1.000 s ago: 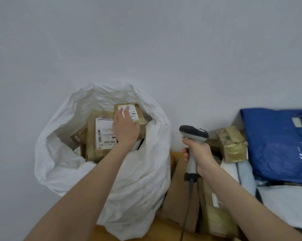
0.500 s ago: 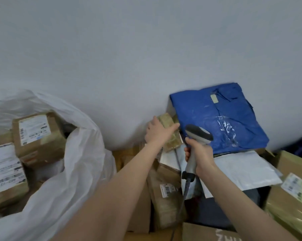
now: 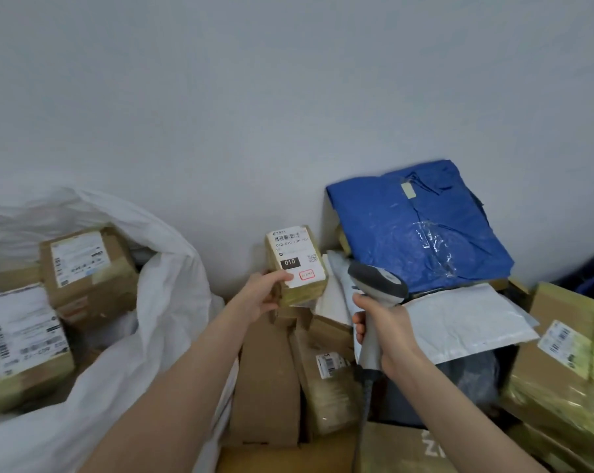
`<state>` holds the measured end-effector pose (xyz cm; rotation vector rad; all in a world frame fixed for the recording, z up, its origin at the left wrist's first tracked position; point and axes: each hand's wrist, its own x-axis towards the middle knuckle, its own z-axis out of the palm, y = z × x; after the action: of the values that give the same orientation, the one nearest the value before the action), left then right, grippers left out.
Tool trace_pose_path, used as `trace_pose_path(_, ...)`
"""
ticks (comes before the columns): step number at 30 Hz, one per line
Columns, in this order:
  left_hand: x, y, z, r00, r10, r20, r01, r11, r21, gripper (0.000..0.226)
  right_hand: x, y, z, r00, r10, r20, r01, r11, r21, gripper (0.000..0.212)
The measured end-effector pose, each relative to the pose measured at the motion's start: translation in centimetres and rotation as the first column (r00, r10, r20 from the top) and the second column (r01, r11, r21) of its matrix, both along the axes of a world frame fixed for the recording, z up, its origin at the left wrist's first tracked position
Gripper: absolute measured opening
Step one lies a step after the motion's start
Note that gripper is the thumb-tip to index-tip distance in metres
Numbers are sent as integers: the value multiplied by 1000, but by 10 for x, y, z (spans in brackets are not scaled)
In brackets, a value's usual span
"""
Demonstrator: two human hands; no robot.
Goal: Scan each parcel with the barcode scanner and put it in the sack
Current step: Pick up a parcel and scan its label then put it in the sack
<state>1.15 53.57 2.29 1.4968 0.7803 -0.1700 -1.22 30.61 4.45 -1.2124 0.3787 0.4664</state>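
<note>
My left hand [image 3: 259, 295] grips a small taped cardboard parcel [image 3: 297, 268] by its lower left corner and holds it up above the pile, with its white label and barcode facing me. My right hand [image 3: 387, 331] holds the grey barcode scanner [image 3: 377, 285] by its handle, just right of the parcel. The scanner's head points up and left, toward the parcel. The open white sack [image 3: 145, 319] stands at the left, with two labelled cardboard boxes [image 3: 84, 271] showing inside it.
A pile of parcels fills the middle and right: a large blue plastic-wrapped parcel [image 3: 422, 227] against the wall, a white mailer bag [image 3: 466, 319] below it, brown cartons [image 3: 268, 384] in front, and a taped box [image 3: 568, 363] at far right. The scanner's cable hangs down at the bottom.
My left hand left the sack, reached to the pile on the right, and has lifted the small parcel with its label turned toward me. The view swung right. The scanner stayed in my right hand.
</note>
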Motion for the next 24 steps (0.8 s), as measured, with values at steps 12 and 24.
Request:
trace_pose_path(12, -104, -5, -12, 946, -42, 322, 63, 996, -56, 82, -106, -2, 26, 931, 288, 225, -240, 946, -218, 29)
trace_pose_path(24, -129, -8, -32, 961, -43, 274, 7, 991, 132, 96, -132, -5, 40, 925, 332, 185, -289, 931, -223, 23)
